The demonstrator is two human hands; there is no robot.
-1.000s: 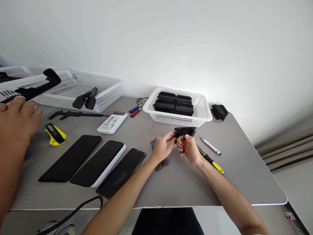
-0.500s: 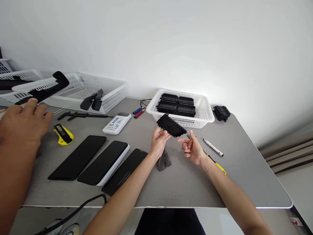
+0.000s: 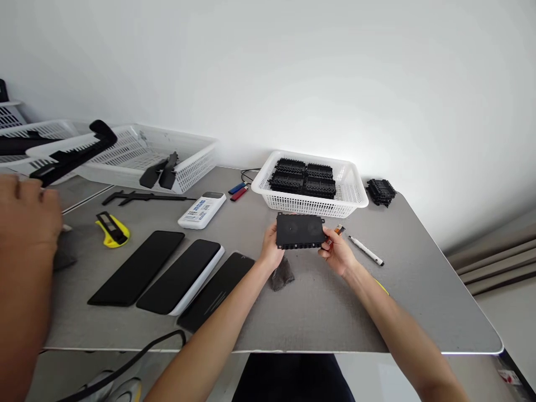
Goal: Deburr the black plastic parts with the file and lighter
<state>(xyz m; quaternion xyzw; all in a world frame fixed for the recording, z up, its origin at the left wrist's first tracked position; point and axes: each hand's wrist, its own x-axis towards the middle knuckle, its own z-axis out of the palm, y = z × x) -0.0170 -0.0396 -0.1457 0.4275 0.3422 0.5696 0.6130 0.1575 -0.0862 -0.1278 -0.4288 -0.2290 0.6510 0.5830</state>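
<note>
In front of the white basket I hold a flat black plastic part [image 3: 300,231] up above the table, its smooth face towards me and its toothed edge down. My left hand [image 3: 272,249] is closed on its left end. My right hand [image 3: 336,252] grips the right end, and a small orange tool [image 3: 339,229] sticks up out of the same hand; its kind is unclear. Below my left hand lies a crumpled dark grey cloth [image 3: 282,274]. To the right of my right hand lies a white marker [image 3: 365,250].
The white basket [image 3: 360,195] holds several black parts; more are stacked [image 3: 381,192] right of it. Three phone-like slabs [image 3: 180,277], a yellow cutter [image 3: 113,229], calipers [image 3: 146,197], a white device [image 3: 201,211] and two lighters [image 3: 238,191] lie left. Another person's hand [image 3: 29,215] is far left.
The black part has turned level, its smooth face now towards me. My right hand has come in from beside it and taken its right end. The other person's hand has shifted left.
</note>
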